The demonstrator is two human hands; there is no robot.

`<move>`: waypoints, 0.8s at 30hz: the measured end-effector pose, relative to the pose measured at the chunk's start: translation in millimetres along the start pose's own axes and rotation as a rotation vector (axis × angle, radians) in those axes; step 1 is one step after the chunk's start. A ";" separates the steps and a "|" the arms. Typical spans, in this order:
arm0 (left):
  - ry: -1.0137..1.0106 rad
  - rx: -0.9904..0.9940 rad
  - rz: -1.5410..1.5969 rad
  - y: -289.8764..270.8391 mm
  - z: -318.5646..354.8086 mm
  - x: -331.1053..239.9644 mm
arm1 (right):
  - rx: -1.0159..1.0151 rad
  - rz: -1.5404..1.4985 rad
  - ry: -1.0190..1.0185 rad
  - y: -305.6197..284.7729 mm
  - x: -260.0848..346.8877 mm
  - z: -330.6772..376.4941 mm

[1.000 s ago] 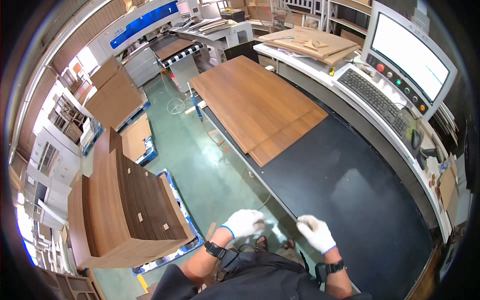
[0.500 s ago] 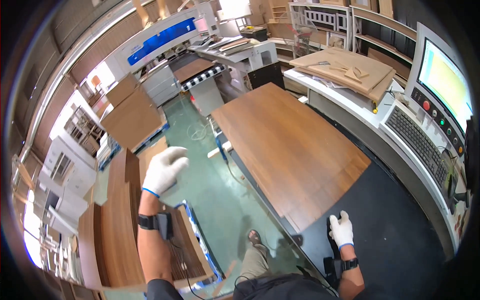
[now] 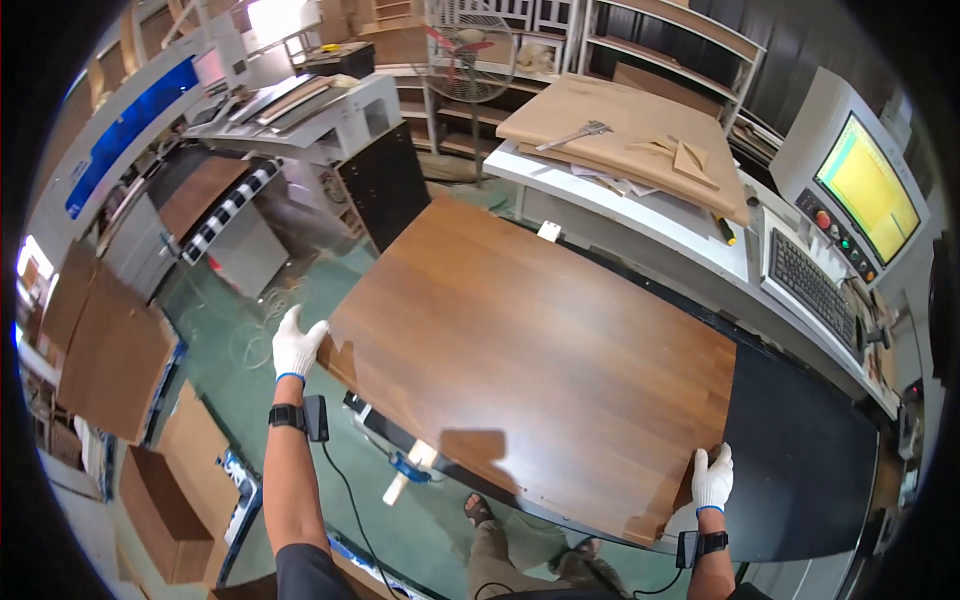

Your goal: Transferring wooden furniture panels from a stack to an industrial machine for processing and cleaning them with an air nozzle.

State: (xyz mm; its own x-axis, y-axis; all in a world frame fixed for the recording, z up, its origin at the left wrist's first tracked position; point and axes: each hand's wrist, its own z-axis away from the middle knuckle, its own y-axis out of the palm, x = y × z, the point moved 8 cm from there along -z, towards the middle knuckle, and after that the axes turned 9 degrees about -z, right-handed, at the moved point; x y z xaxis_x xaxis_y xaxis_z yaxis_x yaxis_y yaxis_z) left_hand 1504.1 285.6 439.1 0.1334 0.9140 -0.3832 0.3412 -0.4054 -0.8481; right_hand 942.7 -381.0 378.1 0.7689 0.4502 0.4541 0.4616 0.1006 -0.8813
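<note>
A large brown wood-grain panel (image 3: 540,350) lies flat on the black-topped machine table (image 3: 800,470) in front of me. At the panel's left corner is my gloved left hand (image 3: 297,345), thumb and fingers apart, the thumb against the panel's edge. My gloved right hand (image 3: 711,480) rests beside the near right corner, its fingers spread along the short edge and seemingly touching it. Neither hand is wrapped round the panel. A strapped device sits on each wrist.
To the right stand a keyboard (image 3: 815,285) and a control screen (image 3: 870,185). Boards (image 3: 610,130) with a caliper (image 3: 575,135) lie on the white bench behind. A fan (image 3: 468,50) stands at the back. A clamp (image 3: 408,467) sits below the table's near edge; brown panels (image 3: 165,515) lie low left.
My view has turned to the right. My left hand has come from over the floor-side stack to the panel's left corner, and my right hand from the bare tabletop to its right edge.
</note>
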 end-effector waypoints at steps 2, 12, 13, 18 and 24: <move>-0.016 0.143 0.010 31.4 -24.2 -28.7 | -0.055 0.029 0.029 4.9 -3.6 1.4; 0.037 0.723 0.173 116.2 -19.3 -63.0 | -0.101 0.123 0.273 6.2 0.8 -1.3; 0.096 0.725 0.127 116.8 -14.1 -80.5 | -0.143 0.145 0.260 2.7 -2.3 -1.6; 0.187 0.712 -0.047 106.4 2.6 -105.8 | -0.091 0.091 0.255 0.2 -13.4 -12.2; 0.298 0.672 -0.074 102.0 10.7 -111.1 | -0.109 0.060 0.140 -0.2 -18.8 -31.4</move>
State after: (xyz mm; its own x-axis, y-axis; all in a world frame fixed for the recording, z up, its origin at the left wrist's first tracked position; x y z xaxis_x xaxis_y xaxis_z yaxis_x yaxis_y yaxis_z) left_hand 1514.1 142.5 391.3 0.4123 0.8665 -0.2815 -0.2712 -0.1783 -0.9459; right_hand 942.1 -417.4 373.9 0.8472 0.3234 0.4214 0.4521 -0.0225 -0.8917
